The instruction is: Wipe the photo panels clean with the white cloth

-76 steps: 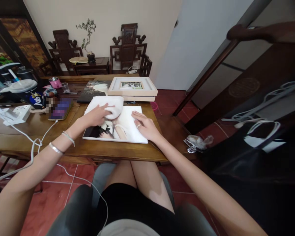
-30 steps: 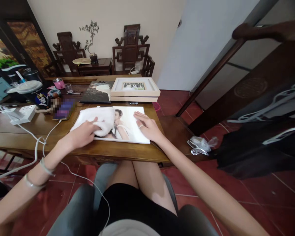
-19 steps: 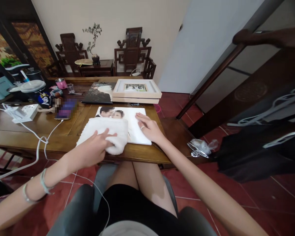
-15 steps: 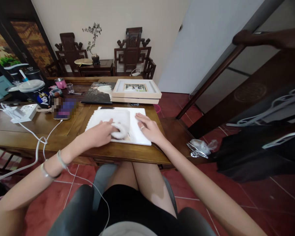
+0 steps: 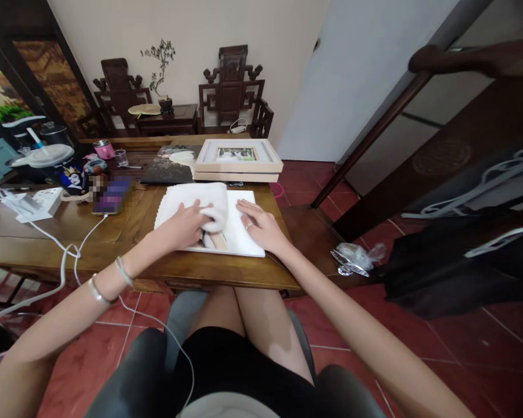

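A white cloth (image 5: 174, 200) lies over the left part of a white-edged picture panel (image 5: 249, 244) on the wooden table. My left hand (image 5: 190, 225) is on the cloth, its fingers pressed into the bunched fabric and gripping it. Below the cloth's edge a strip of the panel's printed picture shows. My right hand (image 5: 264, 229), with a ring on one finger, rests flat and open on the panel's white right side. Most of the picture is hidden by the cloth and my left hand.
Behind the panel are a framed picture (image 5: 239, 161) and a dark album-like board (image 5: 168, 164). To the left are a phone (image 5: 112, 196), a lidded cup (image 5: 58, 165), a power strip (image 5: 39, 203) and white cables. A crumpled plastic bag (image 5: 356, 257) lies right of the table.
My left hand has pushed the cloth away from me, up the panel, baring more of the picture near the front edge. My right hand stays in place. The view has shifted slightly.
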`<control>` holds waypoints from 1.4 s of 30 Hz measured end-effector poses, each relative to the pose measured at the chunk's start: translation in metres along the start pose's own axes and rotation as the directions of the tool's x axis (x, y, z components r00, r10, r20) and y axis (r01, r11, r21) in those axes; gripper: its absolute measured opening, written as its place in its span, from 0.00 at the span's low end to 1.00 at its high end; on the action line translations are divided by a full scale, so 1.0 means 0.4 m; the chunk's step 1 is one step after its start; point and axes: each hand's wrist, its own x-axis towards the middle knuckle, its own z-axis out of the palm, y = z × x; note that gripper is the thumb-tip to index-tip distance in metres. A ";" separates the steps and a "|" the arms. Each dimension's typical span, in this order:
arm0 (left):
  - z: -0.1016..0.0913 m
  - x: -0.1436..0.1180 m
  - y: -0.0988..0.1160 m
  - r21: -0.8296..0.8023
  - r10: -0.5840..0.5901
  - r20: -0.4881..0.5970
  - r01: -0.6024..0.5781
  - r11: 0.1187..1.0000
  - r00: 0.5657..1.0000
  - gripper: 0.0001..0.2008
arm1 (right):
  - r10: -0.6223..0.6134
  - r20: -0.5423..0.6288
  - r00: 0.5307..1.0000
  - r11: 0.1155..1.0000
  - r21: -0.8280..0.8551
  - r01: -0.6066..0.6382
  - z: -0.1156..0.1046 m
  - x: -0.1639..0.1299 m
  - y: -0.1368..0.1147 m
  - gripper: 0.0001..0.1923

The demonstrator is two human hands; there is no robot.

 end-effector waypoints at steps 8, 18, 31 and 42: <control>-0.010 -0.162 0.146 0.014 0.192 0.057 -0.193 0.981 0.980 0.28 | -0.016 0.011 1.000 1.000 -0.010 0.017 -0.002 -0.001 -0.005 0.17; -0.024 0.030 0.031 -0.028 0.033 -0.005 -0.033 0.999 0.999 0.24 | -0.004 0.002 1.000 1.000 -0.004 0.004 -0.002 -0.002 -0.007 0.16; 0.010 0.083 0.012 0.048 -0.014 -0.078 0.018 0.999 0.997 0.25 | 0.012 0.004 1.000 1.000 0.001 -0.012 0.006 -0.001 -0.010 0.16; -0.005 -0.144 0.133 0.078 0.146 -0.003 -0.145 0.986 0.989 0.22 | 0.019 0.009 1.000 1.000 0.012 -0.019 -0.003 0.000 -0.010 0.17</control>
